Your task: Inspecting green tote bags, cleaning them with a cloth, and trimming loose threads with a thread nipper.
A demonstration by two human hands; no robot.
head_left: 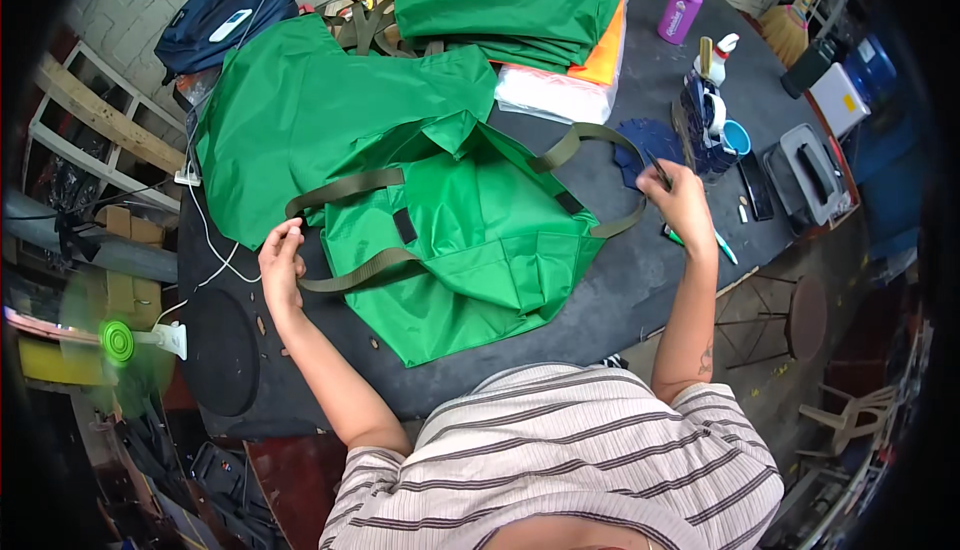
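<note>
A green fabric tote bag [470, 240] lies spread on the dark table in front of me, with its olive straps looping out to both sides. Black patches show on its fabric near the strap ends. At the left, my left hand [282, 262] has its fingers closed on the bend of the left strap [345, 188]. My right hand [680, 208] is closed around a slim dark pointed tool [655, 164], whose exact kind I cannot make out. It sits beside the right strap [628, 222]; whether it touches it is unclear.
Another green bag [270, 120] lies beyond, beside a folded green stack [510, 10] on orange and clear-wrapped material. To the right are a purple bottle [682, 8], a blue cup [735, 137], a green pen [725, 248] and a grey case [805, 175]. A green fan [117, 343] stands left.
</note>
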